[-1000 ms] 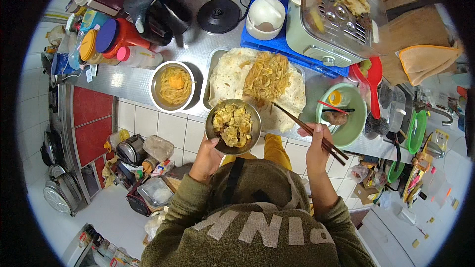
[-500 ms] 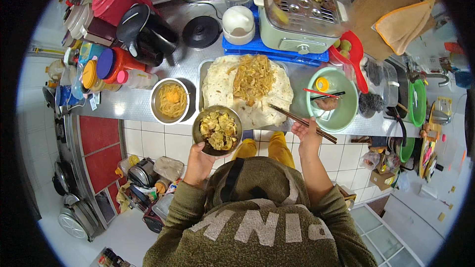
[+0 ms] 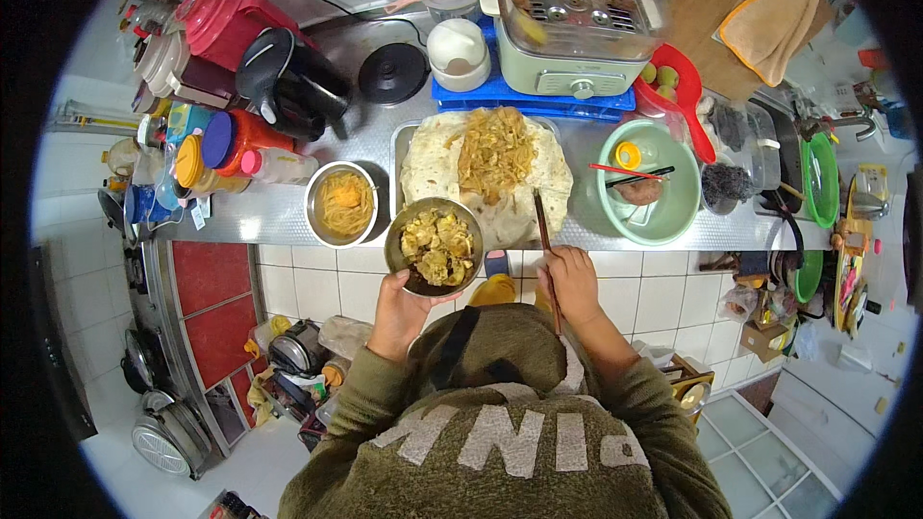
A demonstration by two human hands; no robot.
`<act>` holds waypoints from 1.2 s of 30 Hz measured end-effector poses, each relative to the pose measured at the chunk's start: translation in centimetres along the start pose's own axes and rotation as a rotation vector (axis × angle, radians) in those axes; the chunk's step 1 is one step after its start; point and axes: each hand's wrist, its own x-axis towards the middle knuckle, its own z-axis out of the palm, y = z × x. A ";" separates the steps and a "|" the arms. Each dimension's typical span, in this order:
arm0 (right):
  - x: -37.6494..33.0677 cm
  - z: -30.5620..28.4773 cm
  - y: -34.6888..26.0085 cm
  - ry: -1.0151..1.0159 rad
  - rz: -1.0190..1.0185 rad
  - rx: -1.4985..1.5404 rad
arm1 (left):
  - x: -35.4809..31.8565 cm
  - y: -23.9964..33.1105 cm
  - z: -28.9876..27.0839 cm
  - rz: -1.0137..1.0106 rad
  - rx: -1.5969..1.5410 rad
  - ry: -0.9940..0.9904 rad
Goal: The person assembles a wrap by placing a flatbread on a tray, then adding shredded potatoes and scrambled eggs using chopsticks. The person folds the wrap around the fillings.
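My left hand (image 3: 396,317) grips the rim of a metal bowl (image 3: 408,215) filled with yellow pieces that look like scrambled egg (image 3: 439,248). The bowl overlaps the near left corner of a pale flatbread (image 3: 431,161). This flatbread lies on a metal tray (image 3: 398,146) and carries a heap of brownish shredded food (image 3: 495,154). Closed around a pair of chopsticks (image 3: 543,223) is my right hand (image 3: 574,286), just off the counter's front edge. The chopstick tips reach the flatbread's near right part, beside the heap.
Left of the tray stands a metal bowl of yellow shreds (image 3: 344,205). A light green basin (image 3: 685,197) with red and black sticks is at the right. Behind are a green steamer (image 3: 577,72), a black lid (image 3: 392,73), a black kettle (image 3: 308,86) and several jars.
My right hand has moved left, turning the chopsticks from a slant to nearly straight ahead. My left hand still holds the bowl. The whole view has shifted slightly.
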 end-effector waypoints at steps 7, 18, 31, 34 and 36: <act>0.7 -6.7 -2.8 0.193 0.304 0.461 | 0.7 -0.7 -0.3 0.037 0.036 -0.031; 8.2 -11.4 -8.8 0.227 -0.038 0.554 | 2.3 0.0 3.3 0.051 0.131 -0.140; 2.2 -16.8 -8.4 0.314 0.190 0.607 | 5.1 -1.7 5.7 -0.087 0.025 -0.198; -0.9 -19.4 -6.9 0.386 0.288 0.661 | 5.4 -3.5 8.5 -0.121 0.013 -0.237; -3.5 -21.2 -6.1 0.505 0.441 0.837 | 5.8 -4.8 10.7 -0.175 0.072 -0.271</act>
